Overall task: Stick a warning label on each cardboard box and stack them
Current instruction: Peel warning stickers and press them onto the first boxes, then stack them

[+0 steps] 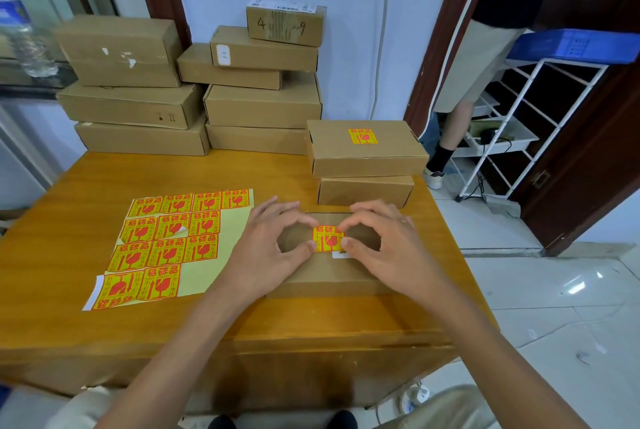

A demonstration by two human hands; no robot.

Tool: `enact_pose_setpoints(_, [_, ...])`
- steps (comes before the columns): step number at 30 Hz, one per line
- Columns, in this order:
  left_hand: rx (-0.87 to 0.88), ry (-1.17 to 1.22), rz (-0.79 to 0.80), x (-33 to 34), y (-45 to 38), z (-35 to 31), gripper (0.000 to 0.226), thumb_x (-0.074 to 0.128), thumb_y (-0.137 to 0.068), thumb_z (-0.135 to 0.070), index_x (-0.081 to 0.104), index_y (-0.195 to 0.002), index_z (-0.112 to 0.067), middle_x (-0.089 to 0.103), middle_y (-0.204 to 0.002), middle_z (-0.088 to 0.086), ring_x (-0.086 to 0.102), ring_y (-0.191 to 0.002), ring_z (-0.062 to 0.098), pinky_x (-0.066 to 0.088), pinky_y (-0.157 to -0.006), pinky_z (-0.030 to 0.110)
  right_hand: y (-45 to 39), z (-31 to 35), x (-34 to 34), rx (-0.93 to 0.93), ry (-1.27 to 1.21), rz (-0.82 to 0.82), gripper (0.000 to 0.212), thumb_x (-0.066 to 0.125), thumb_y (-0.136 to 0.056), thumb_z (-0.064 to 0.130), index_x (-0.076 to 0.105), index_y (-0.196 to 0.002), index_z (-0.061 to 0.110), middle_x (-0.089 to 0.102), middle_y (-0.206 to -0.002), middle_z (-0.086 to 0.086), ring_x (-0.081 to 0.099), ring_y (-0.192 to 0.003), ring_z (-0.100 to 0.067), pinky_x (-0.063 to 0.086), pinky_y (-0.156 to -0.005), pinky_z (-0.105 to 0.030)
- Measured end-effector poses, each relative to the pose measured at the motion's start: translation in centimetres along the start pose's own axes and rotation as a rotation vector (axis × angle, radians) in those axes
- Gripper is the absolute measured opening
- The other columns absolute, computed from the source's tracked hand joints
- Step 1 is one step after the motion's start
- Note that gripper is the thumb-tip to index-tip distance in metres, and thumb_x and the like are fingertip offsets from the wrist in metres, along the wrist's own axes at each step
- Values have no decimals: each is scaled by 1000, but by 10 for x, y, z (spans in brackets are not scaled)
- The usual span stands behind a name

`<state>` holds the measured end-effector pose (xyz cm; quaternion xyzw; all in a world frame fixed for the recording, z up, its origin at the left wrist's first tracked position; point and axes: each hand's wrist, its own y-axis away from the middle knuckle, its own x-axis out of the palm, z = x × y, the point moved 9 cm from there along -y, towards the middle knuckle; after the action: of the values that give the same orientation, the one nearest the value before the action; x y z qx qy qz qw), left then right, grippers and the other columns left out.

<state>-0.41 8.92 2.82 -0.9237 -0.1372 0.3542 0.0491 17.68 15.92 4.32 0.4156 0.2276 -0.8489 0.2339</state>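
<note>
Both forearms reach in from the near edge of the desk (86, 186), bare, wrists low; the left hand (266, 245) and right hand (384, 241) meet over a flat box (325, 276) lying toward the desk's right edge; each hand arches, fingers curved, thumb and forefinger tips pinching a side of the label (328, 239), which sits on the box's lid; the label is a small square, glossy yellow with red print and a broken-glass mark; the box is plain matt brown cardboard, low and rectangular. Just beyond it, at the right edge, a stack (365, 165) of two like boxes, the upper one bearing a label on its lid. Left of the hands a pale yellow sheet (194, 255) lies flat, rows of labels on it, some corners curling. Along the far edge, unlabelled boxes (194, 96) pile against the wall.
</note>
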Motion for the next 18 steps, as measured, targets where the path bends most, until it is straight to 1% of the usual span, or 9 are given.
enact_pose_setpoints(2, [-12, 16, 14, 2, 1, 2, 31, 76, -87, -38, 67, -116, -46, 48, -149, -15, 23, -149, 13, 25, -120, 47, 0, 1, 0, 16, 15, 9, 18, 69, -95, 44, 70, -113, 43, 53, -137, 18, 42, -132, -7, 23, -104, -33])
enact_pose_setpoints(5, [-24, 47, 36, 5, 2, 3, 33, 77, -86, -39, 65, -117, -45, 47, -145, -18, 33, -140, 11, 36, -114, 47, 0, 1, 1, 14, 11, 8, 19, 71, -93, 43, 69, -112, 44, 53, -139, 18, 43, -134, -7, 22, -105, -33])
enact_pose_setpoints(7, [-31, 70, 51, 7, 3, 4, 34, 77, -86, -40, 64, -116, -45, 47, -141, -19, 36, -136, 10, 41, -110, 45, 2, -3, 2, 21, -19, -4, 20, 72, -92, 45, 69, -112, 46, 53, -141, 20, 43, -137, -7, 23, -108, -34])
enact_pose_setpoints(9, [-44, 76, 57, 9, 3, 6, 34, 77, -86, -39, 63, -116, -45, 46, -138, -20, 37, -133, 9, 43, -108, 43, 4, -8, 2, 46, -42, -31, 23, 73, -91, 48, 70, -113, 47, 52, -145, 23, 40, -141, -6, 24, -116, -39])
enact_pose_setpoints(12, [-62, 84, 60, 10, 2, 7, 33, 78, -85, -39, 63, -114, -45, 45, -136, -22, 38, -131, 7, 44, -106, 39, 8, -12, 3, 75, -87, -71, 27, 75, -88, 51, 72, -115, 49, 49, -151, 26, 31, -148, 1, 21, -124, -44])
enact_pose_setpoints(15, [-72, 104, 43, 10, 2, 9, 32, 79, -84, -39, 64, -112, -46, 45, -136, -23, 38, -131, 6, 43, -106, 38, 10, -12, 3, 74, -116, -92, 29, 75, -88, 52, 73, -116, 49, 49, -152, 26, 28, -149, 3, 23, -126, -47])
enact_pose_setpoints(18, [-74, 118, 32, 11, 2, 10, 32, 79, -84, -38, 65, -111, -47, 45, -136, -24, 39, -131, 5, 43, -104, 36, 11, -13, 4, 59, -116, -86, 32, 74, -87, 55, 72, -118, 50, 48, -152, 27, 28, -148, 5, 26, -125, -47])
